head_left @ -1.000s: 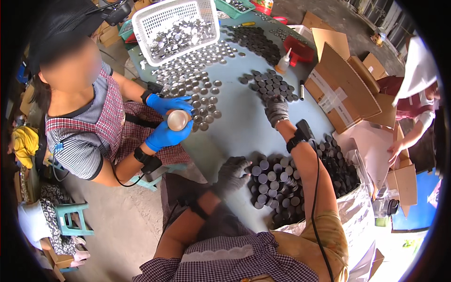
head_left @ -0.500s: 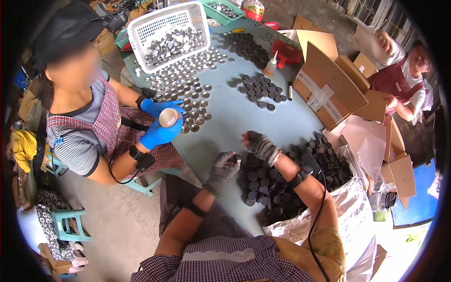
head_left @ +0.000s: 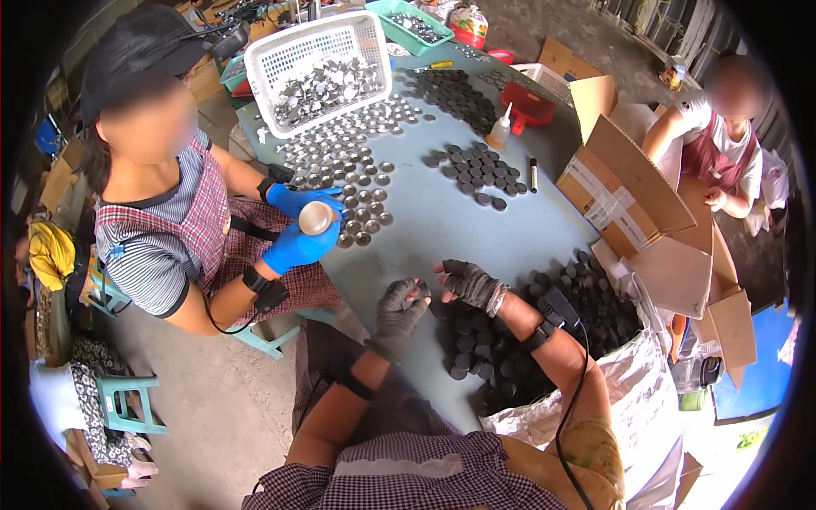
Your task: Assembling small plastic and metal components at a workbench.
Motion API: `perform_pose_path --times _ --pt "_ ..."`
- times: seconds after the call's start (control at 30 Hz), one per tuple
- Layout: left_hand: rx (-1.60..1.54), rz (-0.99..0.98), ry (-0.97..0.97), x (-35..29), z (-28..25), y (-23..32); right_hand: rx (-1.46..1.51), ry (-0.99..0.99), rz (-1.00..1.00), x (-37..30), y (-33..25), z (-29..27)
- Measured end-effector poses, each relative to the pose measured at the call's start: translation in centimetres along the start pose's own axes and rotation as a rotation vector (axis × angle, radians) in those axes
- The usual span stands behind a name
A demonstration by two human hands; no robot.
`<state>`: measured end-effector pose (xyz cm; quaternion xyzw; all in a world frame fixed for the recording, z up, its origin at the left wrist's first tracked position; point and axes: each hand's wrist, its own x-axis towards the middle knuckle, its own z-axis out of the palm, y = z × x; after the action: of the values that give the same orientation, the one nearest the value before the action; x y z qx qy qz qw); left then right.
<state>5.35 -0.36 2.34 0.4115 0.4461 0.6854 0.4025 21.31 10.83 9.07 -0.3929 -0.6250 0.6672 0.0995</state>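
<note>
My left hand, in a grey fingerless glove, is closed around a small dark round cap at the near edge of the table. The fingers hide most of that cap. Just to its right, my right hand, gloved the same way, has its thumb and fingers apart and pointing at the left hand. I make out nothing between them. Beneath and beside the right wrist lies a large heap of black round caps, spilling from a white woven sack.
A co-worker in blue gloves holds a pale round container at left. Shiny metal cups, a white basket, black discs, a glue bottle and a marker lie beyond. Cardboard boxes stand right, near another person.
My right hand's fingers have come closer to the left hand, and the cap shows less in its grasp. The whole view has shifted slightly. The person at far right has lowered an arm.
</note>
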Motion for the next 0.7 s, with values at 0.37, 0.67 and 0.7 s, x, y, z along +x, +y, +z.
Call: perform_pose_path --times 0.37,0.67,0.7 --pt "0.411 0.218 0.108 1.5 -1.6 0.3 -0.039 -0.042 -0.08 6.1 -0.8 2.0" --pt "0.816 0.404 0.06 1.0 -2.7 0.2 -0.924 0.406 -0.426 16.3 -5.2 2.7" --pt "0.803 0.407 0.054 1.0 -2.6 0.2 -1.052 0.427 -0.414 17.0 -4.7 2.7"
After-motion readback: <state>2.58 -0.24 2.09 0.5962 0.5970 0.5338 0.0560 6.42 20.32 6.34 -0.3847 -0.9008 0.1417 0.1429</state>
